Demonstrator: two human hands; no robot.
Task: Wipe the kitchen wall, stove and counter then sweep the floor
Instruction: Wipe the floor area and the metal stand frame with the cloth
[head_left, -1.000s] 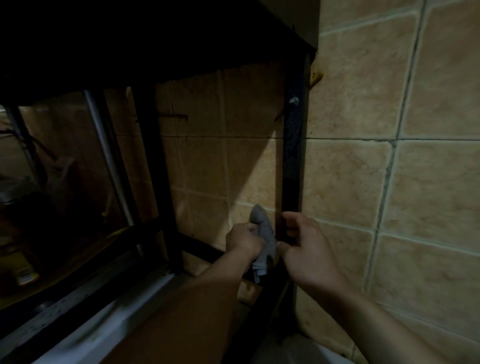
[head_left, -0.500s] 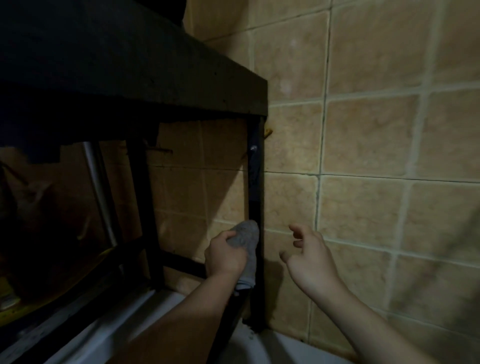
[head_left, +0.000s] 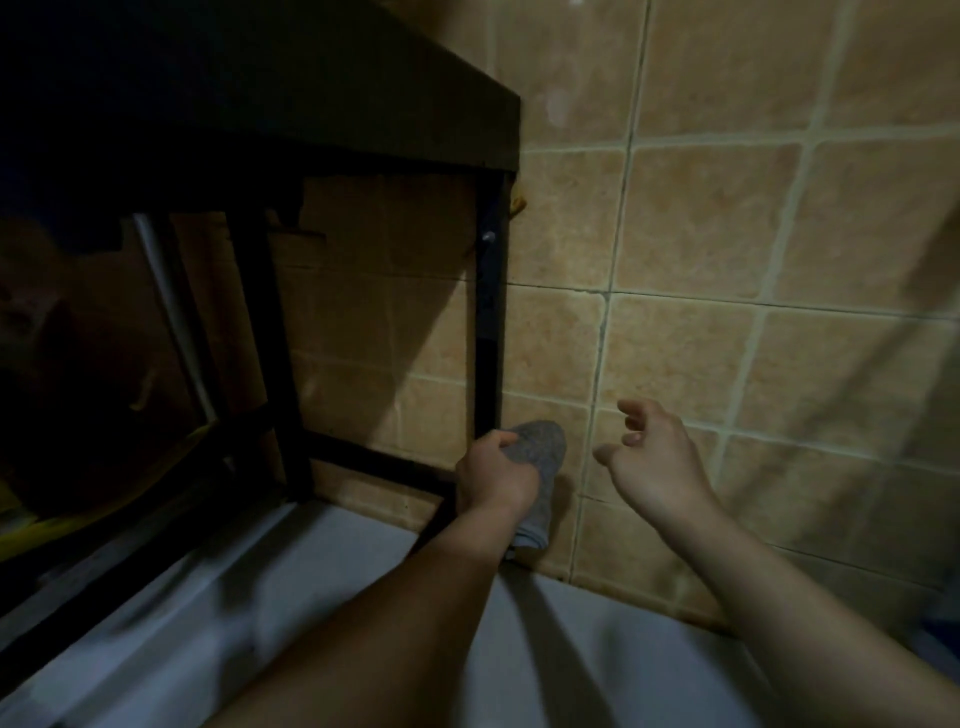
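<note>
My left hand (head_left: 496, 475) grips a grey cloth (head_left: 540, 467) and holds it against the tan tiled wall (head_left: 701, 234), just right of the black rack's corner post (head_left: 491, 322). The cloth's tail hangs down below my fist. My right hand (head_left: 652, 457) hovers a little to the right of the cloth, fingers loosely spread, holding nothing and near the wall tiles. The white counter (head_left: 260, 623) lies below both forearms.
A black metal rack (head_left: 260, 104) with a dark top shelf stands on the counter at the left, its lower crossbar (head_left: 374, 462) near the wall. Dim objects sit inside the rack at far left. The wall right of the post is bare tile.
My right hand has let go of the rack post and pulled away to the right. My left hand with the cloth has shifted from the post onto the wall tile beside it.
</note>
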